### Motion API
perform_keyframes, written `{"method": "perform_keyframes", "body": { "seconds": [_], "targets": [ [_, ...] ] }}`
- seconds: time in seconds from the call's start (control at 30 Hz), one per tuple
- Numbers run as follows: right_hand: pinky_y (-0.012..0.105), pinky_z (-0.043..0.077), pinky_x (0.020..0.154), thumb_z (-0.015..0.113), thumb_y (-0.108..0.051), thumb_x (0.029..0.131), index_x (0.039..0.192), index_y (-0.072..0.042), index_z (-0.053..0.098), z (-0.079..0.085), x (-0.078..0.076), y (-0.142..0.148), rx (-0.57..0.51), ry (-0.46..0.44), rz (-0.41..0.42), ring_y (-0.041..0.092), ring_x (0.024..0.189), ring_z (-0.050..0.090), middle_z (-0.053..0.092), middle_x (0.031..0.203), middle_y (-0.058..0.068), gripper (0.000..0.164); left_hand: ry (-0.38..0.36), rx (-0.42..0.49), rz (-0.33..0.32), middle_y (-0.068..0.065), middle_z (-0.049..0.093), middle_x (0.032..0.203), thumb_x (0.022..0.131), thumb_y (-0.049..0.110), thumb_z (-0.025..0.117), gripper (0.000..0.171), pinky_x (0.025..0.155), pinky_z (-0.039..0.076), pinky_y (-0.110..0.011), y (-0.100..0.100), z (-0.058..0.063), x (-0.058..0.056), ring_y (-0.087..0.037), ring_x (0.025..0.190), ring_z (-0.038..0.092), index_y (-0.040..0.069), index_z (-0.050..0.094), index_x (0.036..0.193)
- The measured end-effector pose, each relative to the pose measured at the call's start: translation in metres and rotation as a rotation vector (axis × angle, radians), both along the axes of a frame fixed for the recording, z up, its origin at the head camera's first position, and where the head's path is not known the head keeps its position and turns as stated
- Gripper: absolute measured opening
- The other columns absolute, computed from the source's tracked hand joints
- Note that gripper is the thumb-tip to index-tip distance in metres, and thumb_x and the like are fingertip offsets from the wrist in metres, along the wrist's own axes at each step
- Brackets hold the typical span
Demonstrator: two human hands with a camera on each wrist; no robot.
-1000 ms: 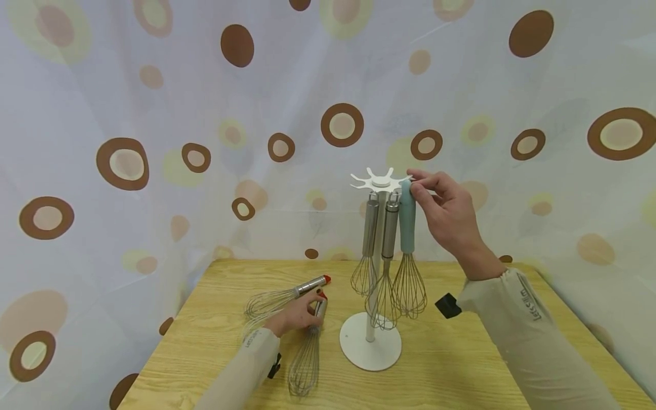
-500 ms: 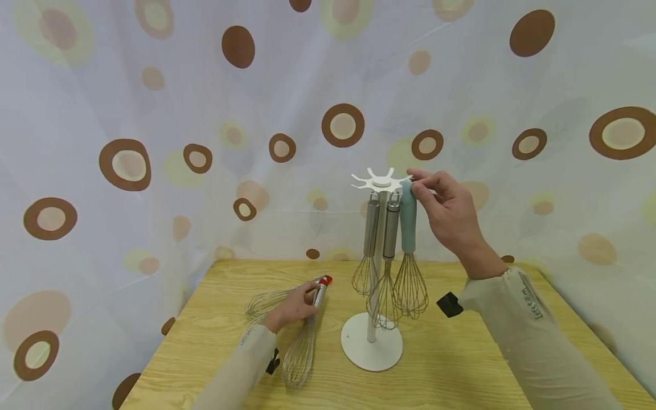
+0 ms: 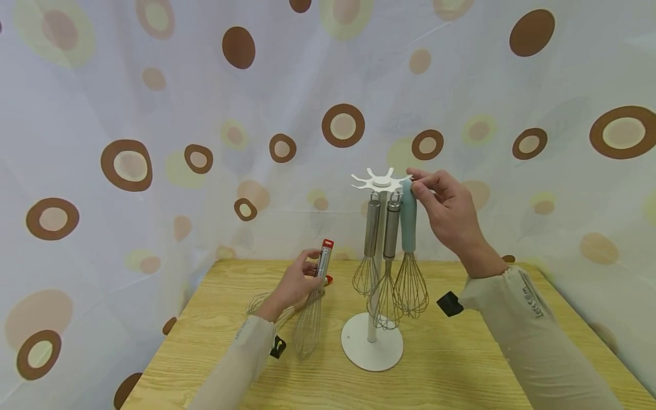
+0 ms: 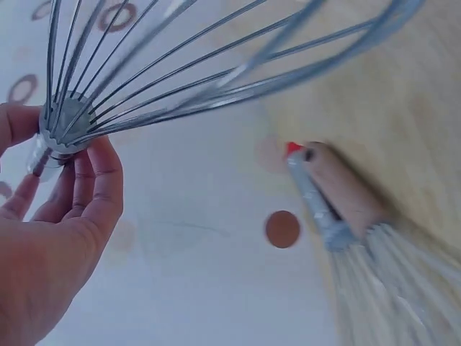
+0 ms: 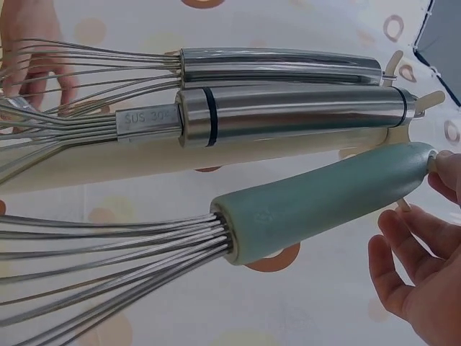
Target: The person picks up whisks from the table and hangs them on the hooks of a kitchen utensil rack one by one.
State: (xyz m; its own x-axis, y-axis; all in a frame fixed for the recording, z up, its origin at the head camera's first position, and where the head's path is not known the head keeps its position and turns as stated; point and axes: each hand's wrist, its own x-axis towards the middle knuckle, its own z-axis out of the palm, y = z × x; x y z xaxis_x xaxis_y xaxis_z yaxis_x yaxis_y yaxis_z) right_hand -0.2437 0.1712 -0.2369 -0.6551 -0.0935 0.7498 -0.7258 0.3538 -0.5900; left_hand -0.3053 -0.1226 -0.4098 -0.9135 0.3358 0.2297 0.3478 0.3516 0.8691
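Note:
My left hand [image 3: 293, 283] grips the steel handle of a whisk [image 3: 323, 263] with a red top, its wires pointing down above the table. In the left wrist view, fingers and thumb curl round that handle just behind the wires. At the rack, my right hand [image 3: 451, 213] pinches the top end of a teal-handled whisk [image 3: 408, 222]. That whisk hangs by an arm of the white rotary rack [image 3: 381, 181]. Two steel-handled whisks, one [image 3: 372, 228] farther left and one [image 3: 392, 230] beside the teal one, hang from the same rack.
Behind my left hand, a red-tipped steel whisk [image 4: 313, 198] and a whisk with a brownish handle [image 4: 349, 191] lie side by side on the wooden table [image 3: 441, 364]. The rack's round white base [image 3: 359, 350] stands mid-table. A dotted curtain [image 3: 287, 74] hangs behind.
My left hand has lifted the red-topped whisk off the table, its handle swinging upright. My right hand has stayed at the top of the teal whisk.

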Motion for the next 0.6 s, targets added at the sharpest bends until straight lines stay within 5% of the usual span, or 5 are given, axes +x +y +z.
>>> {"method": "perform_keyframes", "body": {
  "seconds": [0.17, 0.4, 0.6],
  "targets": [
    [0.037, 0.039, 0.100, 0.052, -0.014, 0.098, 0.096, 0.005, 0.054, 0.001, 0.001, 0.000, 0.006, -0.006, 0.003, 0.019, 0.125, 0.048, 0.055, 0.131, 0.014, 0.019, 0.044, 0.104, -0.038, -0.017, 0.061, 0.116, 0.085, -0.003, 0.061, 0.062, 0.083, 0.048, -0.042, 0.006, 0.029, 0.010, -0.028, 0.102, 0.057, 0.013, 0.038, 0.141],
    [0.044, 0.036, 0.102, 0.051, -0.013, 0.098, 0.096, 0.006, 0.053, 0.002, 0.002, 0.000, -0.004, -0.015, 0.021, 0.021, 0.126, 0.047, 0.055, 0.131, 0.015, 0.019, 0.122, 0.159, -0.112, -0.024, 0.059, 0.116, 0.086, -0.008, 0.055, 0.057, 0.081, 0.048, -0.036, 0.015, 0.080, 0.043, -0.030, 0.095, 0.059, 0.002, 0.035, 0.139],
    [0.045, 0.035, 0.103, 0.051, -0.013, 0.098, 0.096, 0.006, 0.053, 0.002, 0.002, 0.000, -0.012, -0.017, 0.026, 0.021, 0.126, 0.047, 0.055, 0.131, 0.016, 0.019, 0.183, 0.243, -0.177, -0.029, 0.056, 0.113, 0.084, -0.013, 0.052, 0.058, 0.077, 0.048, -0.032, 0.021, 0.095, 0.047, -0.024, 0.089, 0.057, 0.001, 0.034, 0.138]
  ]
}}
